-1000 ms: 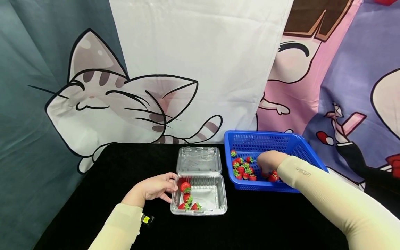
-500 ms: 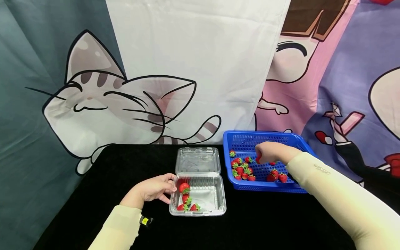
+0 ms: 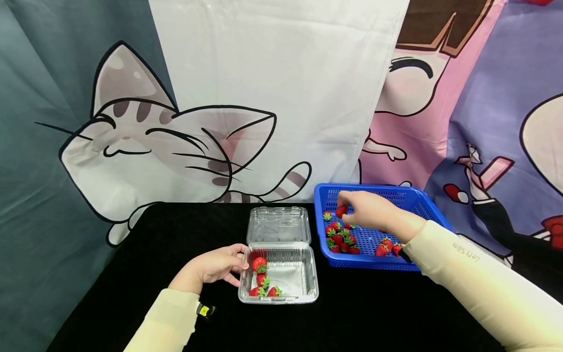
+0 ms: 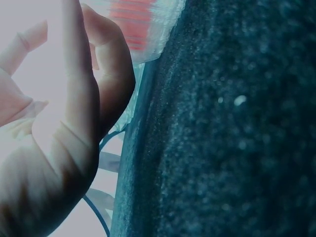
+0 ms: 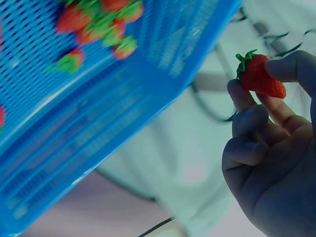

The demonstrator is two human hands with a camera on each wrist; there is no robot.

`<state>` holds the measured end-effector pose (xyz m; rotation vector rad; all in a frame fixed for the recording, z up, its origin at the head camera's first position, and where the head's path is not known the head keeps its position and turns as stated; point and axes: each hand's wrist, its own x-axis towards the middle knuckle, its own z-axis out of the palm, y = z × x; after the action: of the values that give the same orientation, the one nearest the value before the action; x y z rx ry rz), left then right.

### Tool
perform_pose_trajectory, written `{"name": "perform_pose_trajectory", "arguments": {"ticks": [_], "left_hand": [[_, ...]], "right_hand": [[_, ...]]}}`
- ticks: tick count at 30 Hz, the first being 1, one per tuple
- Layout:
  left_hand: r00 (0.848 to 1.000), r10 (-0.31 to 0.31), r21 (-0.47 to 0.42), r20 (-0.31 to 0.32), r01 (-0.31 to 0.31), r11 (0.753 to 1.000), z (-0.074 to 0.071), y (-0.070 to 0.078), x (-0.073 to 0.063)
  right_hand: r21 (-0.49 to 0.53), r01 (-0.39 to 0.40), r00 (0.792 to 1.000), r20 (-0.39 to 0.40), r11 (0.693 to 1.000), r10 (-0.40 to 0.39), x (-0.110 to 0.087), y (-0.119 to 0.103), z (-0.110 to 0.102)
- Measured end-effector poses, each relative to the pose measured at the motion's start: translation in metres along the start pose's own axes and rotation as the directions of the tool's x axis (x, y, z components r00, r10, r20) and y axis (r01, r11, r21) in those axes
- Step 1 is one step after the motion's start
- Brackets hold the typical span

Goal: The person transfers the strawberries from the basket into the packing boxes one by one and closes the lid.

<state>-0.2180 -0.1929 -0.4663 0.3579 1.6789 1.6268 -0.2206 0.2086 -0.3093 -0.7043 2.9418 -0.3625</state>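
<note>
My left hand (image 3: 220,265) grips the left wall of a clear plastic clamshell box (image 3: 278,299), which stands with its lid folded back. Several strawberries (image 3: 260,265) lie along the left side and front of the box. In the right wrist view, my right hand (image 5: 276,158) pinches one strawberry (image 5: 264,76) between thumb and fingertips, its green leaves facing outward. The head view has that hand over the left part of a blue plastic basket (image 3: 374,264), holding the fruit above the others. The left wrist view catches only part of the box (image 4: 148,29) beyond the fingers.
A cluster of strawberries (image 3: 340,239) fills the basket's left side, and a few more (image 3: 383,247) lie near its front right. Box and basket stand side by side on a black cloth (image 3: 352,308). A printed curtain (image 3: 272,73) hangs behind them.
My right hand has come up from the basket's floor and moved left with a strawberry between its fingers. The left hand and the box have stayed in place.
</note>
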Motion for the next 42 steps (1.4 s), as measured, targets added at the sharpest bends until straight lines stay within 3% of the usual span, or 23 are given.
{"name": "perform_pose_trajectory", "arguments": {"ticks": [4,8,13,19,28,34,42], "left_hand": [[1.000,0.003,0.002,0.001,-0.003,1.000,-0.001,-0.001,0.000],[1.000,0.005,0.003,0.000,-0.005,1.000,-0.001,-0.003,0.001],[1.000,0.003,0.007,-0.002,-0.003,1.000,-0.001,-0.002,0.000],[1.000,0.003,0.020,0.003,-0.003,1.000,0.000,0.002,-0.002],[1.000,-0.003,0.019,-0.014,0.004,1.000,0.000,0.000,-0.001],[1.000,-0.001,0.022,-0.013,0.001,1.000,0.000,0.000,0.000],[1.000,-0.011,0.017,-0.019,0.011,1.000,0.001,0.000,-0.001]], "right_hand": [[-0.056,0.103,0.993,-0.055,0.993,-0.106,-0.002,-0.032,0.011],[-0.081,0.184,0.981,-0.041,0.980,-0.187,-0.005,-0.061,0.025],[-0.134,0.325,0.945,0.005,0.936,-0.327,-0.006,-0.088,0.047],[-0.180,0.423,0.905,0.120,0.888,-0.407,-0.004,-0.109,0.073],[-0.266,0.467,0.875,0.281,0.844,-0.395,0.000,-0.120,0.100],[-0.259,0.457,0.867,0.341,0.851,-0.362,0.004,-0.118,0.109],[-0.188,0.433,0.852,0.404,0.882,-0.332,0.010,-0.119,0.113]]}}
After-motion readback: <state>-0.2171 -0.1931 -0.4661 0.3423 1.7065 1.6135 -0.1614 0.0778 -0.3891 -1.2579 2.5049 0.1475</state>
